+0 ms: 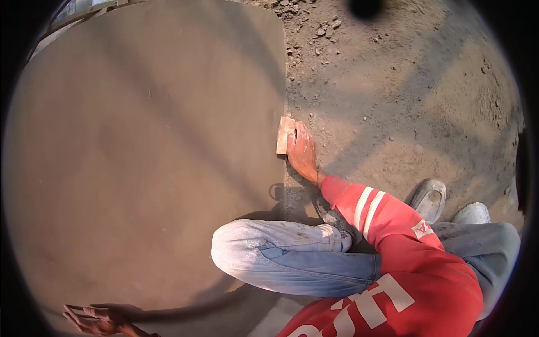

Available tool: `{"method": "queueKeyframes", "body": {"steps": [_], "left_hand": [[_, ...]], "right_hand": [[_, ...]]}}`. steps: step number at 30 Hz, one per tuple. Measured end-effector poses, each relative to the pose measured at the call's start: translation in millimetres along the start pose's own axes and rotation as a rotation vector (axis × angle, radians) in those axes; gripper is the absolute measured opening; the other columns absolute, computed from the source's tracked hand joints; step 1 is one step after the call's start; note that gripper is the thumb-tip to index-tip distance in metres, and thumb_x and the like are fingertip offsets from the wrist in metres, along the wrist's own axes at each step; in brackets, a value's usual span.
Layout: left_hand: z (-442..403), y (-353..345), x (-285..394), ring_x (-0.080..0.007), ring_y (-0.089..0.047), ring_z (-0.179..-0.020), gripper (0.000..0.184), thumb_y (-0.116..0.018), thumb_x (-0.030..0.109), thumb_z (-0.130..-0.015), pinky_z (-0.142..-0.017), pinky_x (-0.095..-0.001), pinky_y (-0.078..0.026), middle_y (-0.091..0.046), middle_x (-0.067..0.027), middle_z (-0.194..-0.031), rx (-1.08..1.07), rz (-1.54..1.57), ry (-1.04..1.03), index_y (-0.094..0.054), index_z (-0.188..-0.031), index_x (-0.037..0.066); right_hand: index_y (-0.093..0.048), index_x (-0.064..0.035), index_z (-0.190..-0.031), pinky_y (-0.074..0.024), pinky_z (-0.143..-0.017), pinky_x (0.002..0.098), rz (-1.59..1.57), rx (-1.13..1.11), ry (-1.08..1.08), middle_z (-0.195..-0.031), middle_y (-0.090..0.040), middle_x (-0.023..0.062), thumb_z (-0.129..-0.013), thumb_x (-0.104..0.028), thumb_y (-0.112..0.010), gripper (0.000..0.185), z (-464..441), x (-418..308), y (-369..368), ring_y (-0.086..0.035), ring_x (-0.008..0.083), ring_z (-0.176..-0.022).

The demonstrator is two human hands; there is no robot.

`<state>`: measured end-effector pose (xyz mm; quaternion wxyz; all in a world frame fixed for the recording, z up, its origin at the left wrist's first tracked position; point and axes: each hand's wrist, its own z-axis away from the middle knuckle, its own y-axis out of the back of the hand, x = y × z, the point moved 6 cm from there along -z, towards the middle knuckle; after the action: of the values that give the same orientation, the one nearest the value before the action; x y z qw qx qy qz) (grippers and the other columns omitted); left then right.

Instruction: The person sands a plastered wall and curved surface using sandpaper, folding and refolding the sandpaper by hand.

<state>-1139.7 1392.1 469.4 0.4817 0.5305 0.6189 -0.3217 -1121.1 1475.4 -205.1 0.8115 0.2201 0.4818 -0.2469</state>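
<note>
My right hand point(303, 150) is closed around a small, pale wooden block point(284, 136). The block rests along the straight edge of a smooth grey-brown cement slab point(140, 129), where the slab meets the rough ground. Low at the far left, my left hand point(96, 321) has its fingers stretched apart, close over the slab beside its own shadow. Whether those fingertips touch the surface I cannot tell. No object shows in that hand.
Loose stones point(325, 29) and dusty soil point(393, 112) lie right of the slab edge. My jeans-clad knee point(238, 247) juts over the slab. Light shoes point(430, 199) stand on the soil at right. Wooden boards point(84, 16) border the slab's far left corner.
</note>
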Motion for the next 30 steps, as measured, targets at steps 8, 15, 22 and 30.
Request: {"method": "queueKeyframes", "body": {"steps": [8,15,22,30], "left_hand": [[14.2,-6.4,-2.0,-0.0315,-0.056,-0.132,0.057,-0.050,0.051,-0.106,-0.112,-0.0439,-0.043,-0.063,-0.0147,-0.139,0.005,0.048,0.008,-0.065,-0.137,0.006],[9.5,-19.2,-28.0,-0.0310,-0.058,-0.130,0.050,-0.054,0.044,-0.106,-0.110,-0.0431,-0.045,-0.064,-0.0149,-0.137,0.022,0.046,-0.015,-0.066,-0.135,0.006],[36.1,-29.2,-9.1,-0.0298,-0.058,-0.129,0.050,-0.053,0.044,-0.106,-0.110,-0.0428,-0.045,-0.066,-0.0133,-0.135,0.011,0.028,0.015,-0.066,-0.136,0.005],[10.8,-28.7,-17.5,-0.0278,-0.058,-0.129,0.046,-0.054,0.043,-0.105,-0.110,-0.0416,-0.045,-0.067,-0.0107,-0.134,0.049,0.040,-0.032,-0.069,-0.133,0.009]], "right_hand": [[-0.057,0.0043,-0.130,-0.0502,-0.094,0.0561,0.168,0.142,0.212,-0.122,-0.066,0.0276,-0.097,-0.023,-0.058,0.043,-50.9,-12.5,-2.1,-0.063,0.0472,-0.109],[-0.057,0.0047,-0.135,-0.0474,-0.102,0.0525,0.098,-0.154,0.058,-0.135,-0.062,0.0250,-0.096,-0.022,-0.059,0.047,111.7,63.0,-56.3,-0.060,0.0404,-0.121],[-0.061,0.0083,-0.117,-0.0502,-0.089,0.0541,0.069,0.040,0.086,-0.109,-0.068,0.0281,-0.095,-0.020,-0.057,0.036,-58.3,-0.4,16.7,-0.063,0.0479,-0.100],[-0.061,0.0075,-0.122,-0.0508,-0.095,0.0517,0.065,-0.194,0.190,-0.119,-0.066,0.0302,-0.091,-0.019,-0.061,0.041,147.4,62.1,-56.8,-0.064,0.0460,-0.104]]}}
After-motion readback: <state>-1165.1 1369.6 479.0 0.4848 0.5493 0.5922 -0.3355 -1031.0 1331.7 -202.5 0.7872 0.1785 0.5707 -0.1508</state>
